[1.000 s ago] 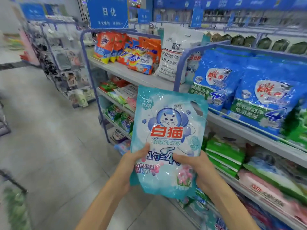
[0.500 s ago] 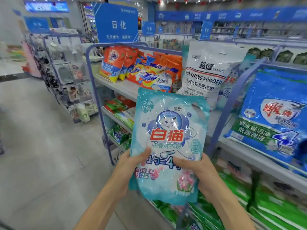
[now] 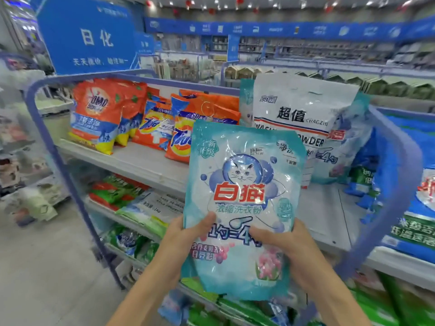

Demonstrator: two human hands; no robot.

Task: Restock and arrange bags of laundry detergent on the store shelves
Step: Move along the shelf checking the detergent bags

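Note:
I hold a light teal bag of laundry detergent (image 3: 242, 198) with a cat picture upright in front of the top shelf (image 3: 131, 161). My left hand (image 3: 186, 234) grips its lower left edge, thumb on the front. My right hand (image 3: 282, 243) grips its lower right side, thumb across the front. Behind the bag on the shelf stands a white washing powder bag (image 3: 303, 114), with another teal bag (image 3: 343, 156) leaning next to it.
Orange detergent bags (image 3: 106, 114) fill the shelf's left part; a bare stretch of shelf lies between them and the white bag. Blue bags (image 3: 414, 208) lie on the right unit past a blue frame post (image 3: 395, 184). Green bags (image 3: 122, 191) sit on lower shelves. The aisle floor (image 3: 42, 267) opens left.
I have moved closer to the shelf and the view has swung left and up. The teal bag stays upright in both hands, now in front of the white bag.

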